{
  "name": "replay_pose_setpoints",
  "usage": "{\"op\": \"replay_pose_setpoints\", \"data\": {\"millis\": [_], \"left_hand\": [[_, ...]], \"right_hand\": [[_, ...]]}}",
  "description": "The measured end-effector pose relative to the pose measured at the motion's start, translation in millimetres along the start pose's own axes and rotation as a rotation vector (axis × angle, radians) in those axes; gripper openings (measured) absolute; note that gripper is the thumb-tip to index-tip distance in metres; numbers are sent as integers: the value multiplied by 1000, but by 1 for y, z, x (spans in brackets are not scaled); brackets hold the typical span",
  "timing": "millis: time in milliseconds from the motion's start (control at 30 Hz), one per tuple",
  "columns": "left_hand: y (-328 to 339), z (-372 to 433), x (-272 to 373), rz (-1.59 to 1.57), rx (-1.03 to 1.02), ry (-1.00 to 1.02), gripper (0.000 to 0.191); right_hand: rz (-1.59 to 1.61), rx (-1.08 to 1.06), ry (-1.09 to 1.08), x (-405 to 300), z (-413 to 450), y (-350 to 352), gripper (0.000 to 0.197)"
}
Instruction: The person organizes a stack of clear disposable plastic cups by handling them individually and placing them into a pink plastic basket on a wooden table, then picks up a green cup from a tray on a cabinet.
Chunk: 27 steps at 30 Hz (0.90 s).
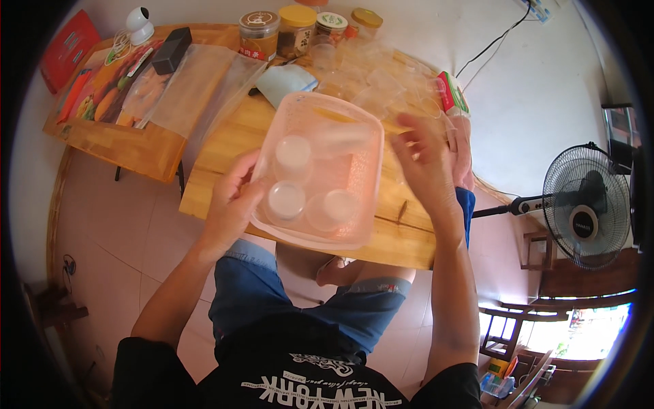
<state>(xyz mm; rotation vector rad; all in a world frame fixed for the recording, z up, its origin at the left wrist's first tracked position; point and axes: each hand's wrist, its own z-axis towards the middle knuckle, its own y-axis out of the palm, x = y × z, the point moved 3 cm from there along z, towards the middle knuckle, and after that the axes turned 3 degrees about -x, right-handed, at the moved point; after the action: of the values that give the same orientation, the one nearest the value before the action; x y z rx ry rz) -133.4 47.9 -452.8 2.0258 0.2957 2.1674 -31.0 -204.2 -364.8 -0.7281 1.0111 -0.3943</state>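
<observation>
My left hand (235, 197) grips the left rim of a pink plastic basket (377, 168), thumb inside, tilted above the front of the wooden table (235, 138). Inside the basket, three small round plastic containers (286, 200) stand with pale tops. A blurred translucent piece (337, 139) lies toward its far end. To the right of the basket, my right hand (424, 163) is blurred, with fingers apart and nothing visible in it. Beyond it, many clear plastic cups and lids (380, 84) are spread over the tabletop.
Lidded jars (296, 30) line the wall, near a pale blue cloth or bag (286, 82). A side table (163, 158) holds a white camera (139, 25) and black box (172, 51). Another person's arm (462, 153) rests at the right edge. A fan (585, 214) stands right.
</observation>
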Motion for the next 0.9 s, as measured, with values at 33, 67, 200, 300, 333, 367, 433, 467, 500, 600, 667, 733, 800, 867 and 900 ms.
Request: {"op": "replay_pose_setpoints", "data": {"millis": [33, 67, 200, 300, 333, 367, 433, 467, 500, 600, 667, 733, 800, 867, 900], "left_hand": [[-2, -1, 1, -28, 24, 6, 37], [-7, -3, 2, -28, 24, 6, 37], [-24, -9, 9, 40, 120, 13, 36], [-45, -8, 11, 68, 105, 43, 34], [-50, -9, 12, 71, 110, 45, 34], [-56, -9, 14, 103, 118, 56, 33], [-66, -10, 18, 163, 106, 69, 34], [-67, -13, 22, 166, 115, 69, 34], [-67, -14, 27, 234, 146, 68, 34], [-70, -23, 34, 338, 286, 159, 33], [-66, -27, 38, 378, 389, 231, 32], [-45, -40, 69, 591, 367, 652, 29], [-17, -47, 86, 632, 195, 719, 28], [27, -38, 92, 595, 15, 670, 27], [46, -34, 94, 592, -73, 638, 26]], "right_hand": [[44, -161, -25, -16, -4, 4, 39], [11, -268, -69, -38, -9, 13, 36], [-229, -385, -359, -73, -31, 48, 48], [-460, -614, -314, -77, -33, 67, 53], [-456, -614, -319, -82, -30, 66, 53], [-440, -581, -318, -87, -27, 64, 51], [-418, -553, -323, -96, -21, 60, 49], [-372, -501, -315, -100, -18, 51, 49], [-330, -447, -301, -101, -16, 42, 49], [-117, -178, -232, -96, -14, 20, 45], [123, -108, -83, -63, -17, 9, 46], [614, 63, 181, -49, -28, 8, 39], [780, 65, 265, -29, -43, 3, 38], [879, 65, 294, -11, -61, -2, 40], [993, 53, 318, -6, -67, -2, 42]]}}
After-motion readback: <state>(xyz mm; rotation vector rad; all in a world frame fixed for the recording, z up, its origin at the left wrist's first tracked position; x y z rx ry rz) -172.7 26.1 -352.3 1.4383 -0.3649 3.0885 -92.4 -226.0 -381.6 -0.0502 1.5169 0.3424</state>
